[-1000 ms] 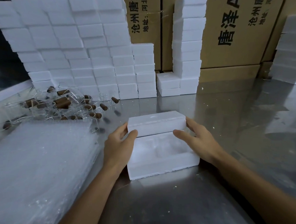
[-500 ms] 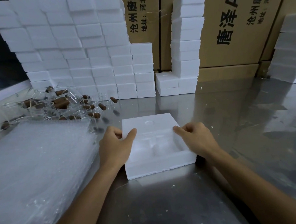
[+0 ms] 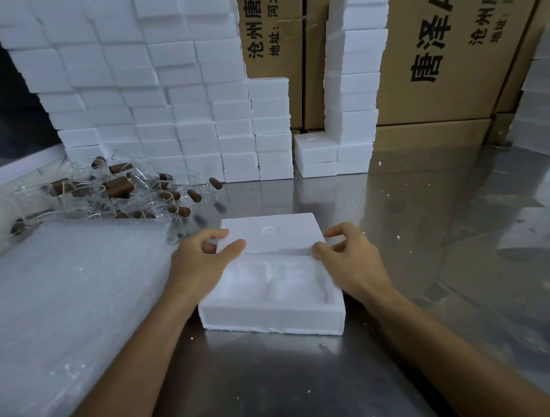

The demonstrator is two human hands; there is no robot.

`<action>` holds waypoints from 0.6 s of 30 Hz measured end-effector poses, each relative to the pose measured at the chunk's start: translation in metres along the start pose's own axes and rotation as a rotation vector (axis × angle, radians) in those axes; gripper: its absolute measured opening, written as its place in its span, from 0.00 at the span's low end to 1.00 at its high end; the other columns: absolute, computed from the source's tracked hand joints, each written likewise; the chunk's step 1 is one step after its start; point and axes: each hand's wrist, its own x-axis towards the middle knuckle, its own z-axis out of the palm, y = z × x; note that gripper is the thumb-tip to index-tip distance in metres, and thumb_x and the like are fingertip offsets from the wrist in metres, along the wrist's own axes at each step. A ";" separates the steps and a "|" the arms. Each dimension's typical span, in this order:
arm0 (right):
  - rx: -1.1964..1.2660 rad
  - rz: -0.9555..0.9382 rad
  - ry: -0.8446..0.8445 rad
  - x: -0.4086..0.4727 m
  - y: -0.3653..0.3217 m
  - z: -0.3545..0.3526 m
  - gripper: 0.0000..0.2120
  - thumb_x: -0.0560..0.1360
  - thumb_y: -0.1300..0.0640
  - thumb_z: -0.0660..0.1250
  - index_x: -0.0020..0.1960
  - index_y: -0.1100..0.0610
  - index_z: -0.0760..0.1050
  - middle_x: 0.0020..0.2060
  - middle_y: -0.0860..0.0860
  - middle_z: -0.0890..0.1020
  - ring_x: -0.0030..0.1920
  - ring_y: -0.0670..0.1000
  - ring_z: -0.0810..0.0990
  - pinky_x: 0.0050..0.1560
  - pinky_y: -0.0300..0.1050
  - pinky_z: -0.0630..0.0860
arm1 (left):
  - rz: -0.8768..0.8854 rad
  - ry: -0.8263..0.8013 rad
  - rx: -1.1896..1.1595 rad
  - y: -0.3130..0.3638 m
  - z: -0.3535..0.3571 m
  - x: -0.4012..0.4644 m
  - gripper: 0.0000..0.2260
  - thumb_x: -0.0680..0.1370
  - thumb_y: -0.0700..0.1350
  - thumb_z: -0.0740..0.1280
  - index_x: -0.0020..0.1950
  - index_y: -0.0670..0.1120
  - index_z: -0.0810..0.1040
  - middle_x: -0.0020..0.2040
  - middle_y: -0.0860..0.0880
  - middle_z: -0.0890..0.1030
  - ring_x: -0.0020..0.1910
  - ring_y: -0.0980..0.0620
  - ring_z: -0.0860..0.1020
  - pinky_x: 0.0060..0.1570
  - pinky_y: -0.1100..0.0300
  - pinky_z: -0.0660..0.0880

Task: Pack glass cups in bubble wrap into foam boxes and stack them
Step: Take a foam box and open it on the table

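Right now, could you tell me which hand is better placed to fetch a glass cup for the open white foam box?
Probably the left hand: the clear glass cups lie on its side, beyond the bubble wrap.

Foam box [image 3: 273, 317] matt, grainy; table [image 3: 428, 232] glossy metal.
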 end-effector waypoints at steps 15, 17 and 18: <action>0.152 -0.001 0.099 0.029 0.000 0.015 0.07 0.72 0.48 0.72 0.44 0.51 0.81 0.40 0.42 0.84 0.43 0.44 0.82 0.45 0.41 0.77 | -0.009 0.044 -0.025 -0.003 0.006 -0.004 0.13 0.73 0.54 0.75 0.57 0.55 0.82 0.48 0.58 0.78 0.45 0.63 0.76 0.40 0.68 0.69; 0.170 -0.009 0.102 0.029 0.000 0.016 0.07 0.72 0.50 0.72 0.37 0.50 0.82 0.32 0.40 0.83 0.35 0.39 0.80 0.37 0.34 0.73 | -0.019 0.082 -0.036 -0.003 0.006 -0.004 0.12 0.73 0.54 0.75 0.55 0.56 0.81 0.49 0.55 0.79 0.45 0.61 0.77 0.39 0.65 0.70; 0.178 -0.018 0.098 0.028 0.001 0.017 0.09 0.72 0.51 0.72 0.33 0.50 0.81 0.29 0.40 0.82 0.30 0.38 0.78 0.33 0.32 0.71 | -0.022 0.094 -0.039 -0.003 0.006 -0.004 0.12 0.73 0.54 0.74 0.54 0.56 0.80 0.51 0.53 0.79 0.47 0.57 0.78 0.41 0.63 0.71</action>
